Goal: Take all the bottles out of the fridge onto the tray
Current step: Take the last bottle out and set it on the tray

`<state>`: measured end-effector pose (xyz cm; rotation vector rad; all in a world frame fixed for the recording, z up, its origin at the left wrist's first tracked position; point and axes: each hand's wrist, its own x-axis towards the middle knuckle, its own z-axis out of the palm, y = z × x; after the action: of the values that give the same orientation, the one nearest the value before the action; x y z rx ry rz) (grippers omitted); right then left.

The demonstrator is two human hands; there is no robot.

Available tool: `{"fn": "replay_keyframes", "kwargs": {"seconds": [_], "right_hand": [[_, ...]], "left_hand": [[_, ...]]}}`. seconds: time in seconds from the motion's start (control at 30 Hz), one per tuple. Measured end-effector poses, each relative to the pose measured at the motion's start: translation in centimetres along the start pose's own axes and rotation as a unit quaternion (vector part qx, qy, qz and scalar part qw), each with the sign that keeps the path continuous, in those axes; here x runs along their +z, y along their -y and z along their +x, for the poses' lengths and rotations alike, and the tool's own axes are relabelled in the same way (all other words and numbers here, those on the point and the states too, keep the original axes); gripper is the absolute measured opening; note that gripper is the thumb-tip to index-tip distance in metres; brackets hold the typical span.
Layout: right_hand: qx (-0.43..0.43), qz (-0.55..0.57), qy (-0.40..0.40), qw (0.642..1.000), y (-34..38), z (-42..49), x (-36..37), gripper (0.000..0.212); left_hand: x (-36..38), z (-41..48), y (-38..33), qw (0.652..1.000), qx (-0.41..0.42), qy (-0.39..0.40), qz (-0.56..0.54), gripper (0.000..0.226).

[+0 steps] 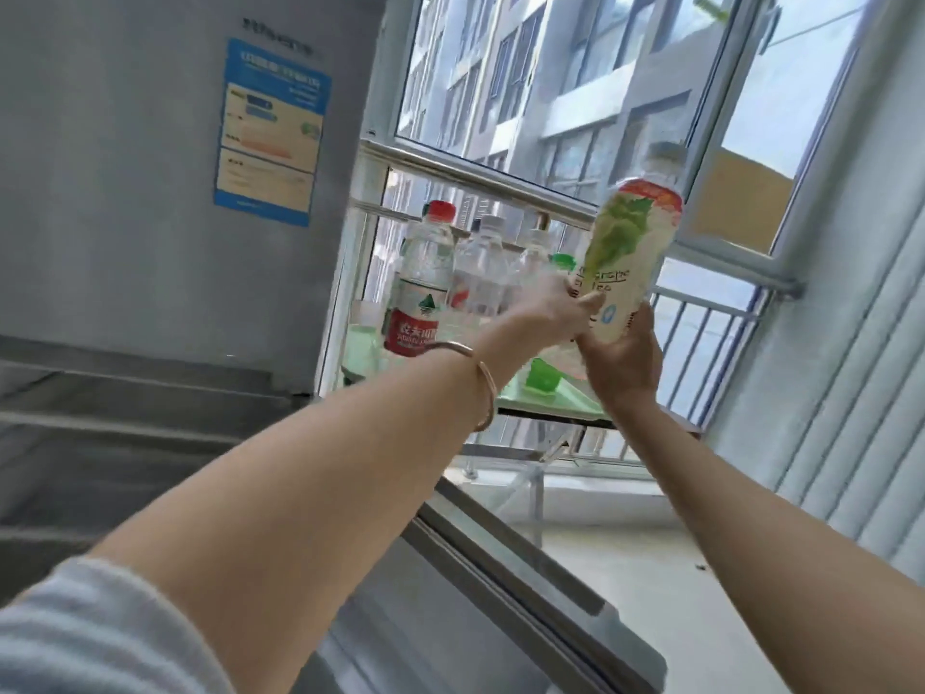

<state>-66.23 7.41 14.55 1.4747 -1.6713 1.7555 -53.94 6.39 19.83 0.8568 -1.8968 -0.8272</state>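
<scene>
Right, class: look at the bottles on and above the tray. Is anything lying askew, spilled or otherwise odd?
One thing: a green-capped bottle lies on its side on the green tray, while the red-capped bottle and the clear bottles beside it stand upright. No spill shows. The tea bottle leans, but only because both hands hold it.

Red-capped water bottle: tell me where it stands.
In the head view, the red-capped water bottle stands upright at the left end of the green tray, just right of the fridge, beside clear bottles.
</scene>
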Motion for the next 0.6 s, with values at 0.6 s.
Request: {"fn": "replay_keyframes", "kwargs": {"seconds": [0.6], "right_hand": [[0.088,-0.037,0.126,0.987,-8.5,0.6,5.5,0.054]], "left_hand": [[6.3,2.2,8.6,0.988,-0.042,0.134,-0.072,0.070]]}}
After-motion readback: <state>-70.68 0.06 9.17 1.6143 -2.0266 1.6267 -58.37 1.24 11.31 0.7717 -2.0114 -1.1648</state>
